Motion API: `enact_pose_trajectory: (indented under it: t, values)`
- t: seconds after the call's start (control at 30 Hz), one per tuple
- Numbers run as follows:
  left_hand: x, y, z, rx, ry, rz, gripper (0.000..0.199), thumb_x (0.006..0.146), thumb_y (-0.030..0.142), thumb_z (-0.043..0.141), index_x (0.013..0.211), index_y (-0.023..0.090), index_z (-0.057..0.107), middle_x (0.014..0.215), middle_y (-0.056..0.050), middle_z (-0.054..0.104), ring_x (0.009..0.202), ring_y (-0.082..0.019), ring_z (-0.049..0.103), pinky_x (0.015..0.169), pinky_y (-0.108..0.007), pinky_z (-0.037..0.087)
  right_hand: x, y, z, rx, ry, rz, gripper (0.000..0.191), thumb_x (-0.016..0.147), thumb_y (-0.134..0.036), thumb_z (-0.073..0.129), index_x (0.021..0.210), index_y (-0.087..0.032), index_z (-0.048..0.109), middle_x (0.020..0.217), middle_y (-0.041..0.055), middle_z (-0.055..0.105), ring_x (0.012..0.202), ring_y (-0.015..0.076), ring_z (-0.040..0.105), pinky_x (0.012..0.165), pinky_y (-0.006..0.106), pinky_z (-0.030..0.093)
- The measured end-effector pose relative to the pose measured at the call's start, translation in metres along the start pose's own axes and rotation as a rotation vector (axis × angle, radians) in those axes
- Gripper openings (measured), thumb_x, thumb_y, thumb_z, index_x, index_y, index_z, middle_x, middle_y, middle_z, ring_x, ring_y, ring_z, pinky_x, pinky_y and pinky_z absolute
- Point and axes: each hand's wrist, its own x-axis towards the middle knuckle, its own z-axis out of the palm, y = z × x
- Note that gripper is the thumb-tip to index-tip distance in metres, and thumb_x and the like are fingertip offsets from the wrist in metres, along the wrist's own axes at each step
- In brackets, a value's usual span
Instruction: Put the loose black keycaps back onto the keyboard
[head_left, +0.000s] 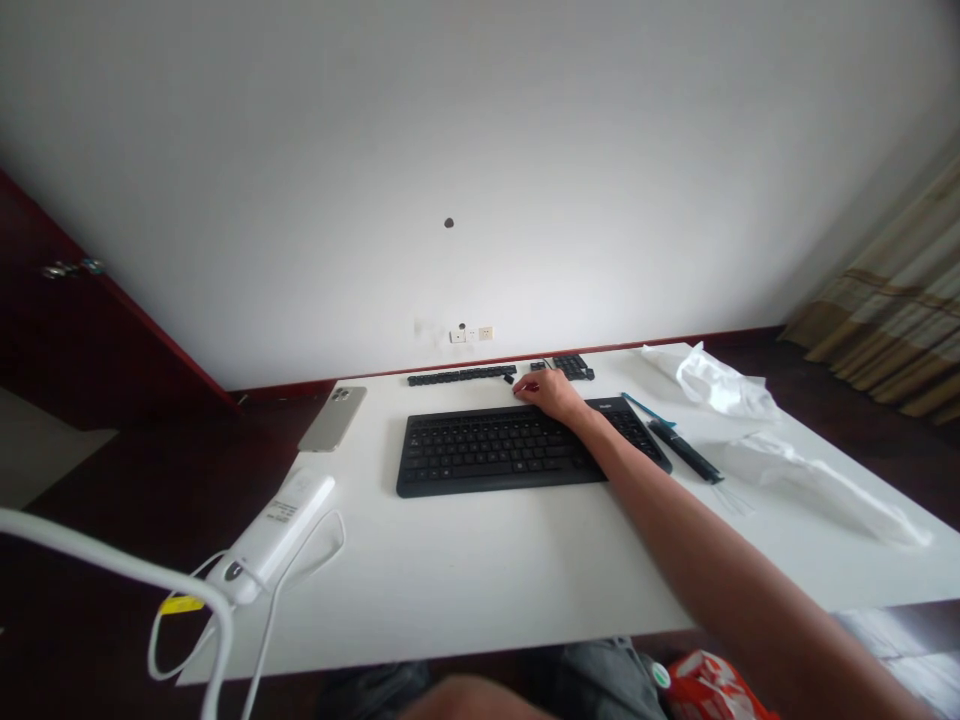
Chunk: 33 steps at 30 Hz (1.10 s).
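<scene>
My right hand (pixel 551 393) reaches across the black keyboard (pixel 491 452) to the strip of table behind it. Its fingers are curled together; whatever they may hold is hidden. Just left of the fingertips lies a small black keycap (pixel 508 379). Behind it stretches a row of black keycaps (pixel 461 376). More keycaps (pixel 571 367) sit in a block beyond the hand, partly covered by it. The forearm hides part of the keyboard's right side. Bare skin shows at the bottom edge, but no fingers of my left hand are in view.
A phone (pixel 333 419) lies at the table's back left. Nearer stands a white power strip (pixel 274 535) with a looping white cable (pixel 112 557). Right of the keyboard are a black brush-like tool (pixel 684 450) and crumpled white plastic bags (pixel 720 385). A red package (pixel 712 688) is below the table edge.
</scene>
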Motion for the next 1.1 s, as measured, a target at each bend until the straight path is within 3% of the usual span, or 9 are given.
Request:
enact_pose_trajectory:
  t: [0.07,0.13,0.23,0.3,0.4,0.57,0.77,0.93,1.1]
  values:
    - [0.018,0.012,-0.065,-0.009,0.045,0.057,0.059,0.093,0.068,0.05,0.121,0.024,0.077,0.106,-0.011,0.079,0.103,-0.031,0.074,0.083,-0.042,0.059,0.0,-0.001,0.0,-0.011,0.001,-0.002,0.012,0.081,-0.018,0.073,0.087,-0.024,0.083,0.078,0.001,0.078,0.08,0.0192,0.073,0.081,0.027,0.053]
    - [0.042,0.026,-0.146,0.05,0.117,0.237,0.046,0.097,0.055,0.054,0.119,0.023,0.076,0.107,-0.01,0.078,0.102,-0.027,0.074,0.091,-0.039,0.058,-0.001,-0.002,-0.001,-0.016,-0.004,-0.01,0.013,0.082,-0.017,0.072,0.087,-0.023,0.083,0.077,0.0015,0.078,0.079,0.0191,0.073,0.08,0.027,0.053]
    - [0.077,0.037,-0.249,0.326,0.58,0.356,0.031,0.101,0.037,0.054,0.121,0.024,0.074,0.12,-0.01,0.074,0.113,-0.025,0.067,0.105,-0.043,0.05,-0.001,-0.004,-0.002,-0.001,0.013,-0.036,0.015,0.081,-0.014,0.072,0.09,-0.021,0.082,0.082,0.0025,0.078,0.08,0.0187,0.072,0.08,0.027,0.052]
    - [0.089,0.029,-0.284,0.486,0.743,0.393,0.027,0.1,0.032,0.055,0.119,0.024,0.073,0.118,-0.009,0.073,0.113,-0.026,0.065,0.104,-0.044,0.049,-0.002,-0.005,-0.002,0.017,0.048,-0.068,0.018,0.082,-0.012,0.071,0.095,-0.02,0.081,0.088,0.0036,0.078,0.081,0.0182,0.071,0.081,0.027,0.053]
    - [0.09,0.004,-0.296,0.524,0.879,0.348,0.025,0.101,0.033,0.053,0.113,0.023,0.073,0.112,-0.007,0.073,0.108,-0.024,0.065,0.099,-0.041,0.05,-0.002,-0.005,0.0,0.034,0.092,-0.121,0.021,0.085,-0.012,0.068,0.101,-0.019,0.079,0.096,0.0052,0.078,0.082,0.0174,0.07,0.083,0.028,0.053]
    - [0.082,-0.034,-0.303,0.415,0.99,0.215,0.032,0.102,0.041,0.051,0.097,0.022,0.075,0.102,-0.008,0.075,0.099,-0.024,0.066,0.093,-0.038,0.048,-0.004,-0.01,0.002,0.057,0.069,-0.131,0.022,0.086,-0.014,0.067,0.103,-0.019,0.079,0.1,0.0055,0.078,0.082,0.0175,0.071,0.083,0.03,0.055]
    - [0.091,-0.071,-0.326,-0.318,1.044,0.158,0.051,0.093,0.062,0.056,0.089,0.016,0.077,0.08,-0.008,0.072,0.071,-0.016,0.063,0.068,-0.028,0.049,-0.009,-0.022,-0.017,0.159,0.079,-0.024,0.018,0.086,-0.021,0.069,0.099,-0.021,0.081,0.098,0.0047,0.081,0.087,0.0216,0.076,0.088,0.034,0.059]
    - [0.094,-0.08,-0.324,-0.403,0.992,0.181,0.049,0.09,0.062,0.061,0.085,0.016,0.077,0.072,-0.004,0.066,0.065,-0.014,0.057,0.064,-0.025,0.046,-0.012,-0.027,-0.047,0.252,0.068,0.042,0.02,0.081,-0.034,0.076,0.097,-0.024,0.082,0.097,0.0033,0.081,0.094,0.0261,0.077,0.094,0.039,0.06]
    - [0.093,-0.08,-0.323,-0.348,0.992,0.183,0.044,0.094,0.056,0.059,0.085,0.016,0.075,0.071,-0.003,0.063,0.065,-0.014,0.056,0.063,-0.024,0.044,-0.032,-0.017,-0.07,0.338,-0.138,0.078,0.024,0.079,-0.042,0.079,0.093,-0.023,0.082,0.096,0.0034,0.081,0.094,0.0265,0.076,0.093,0.038,0.06]
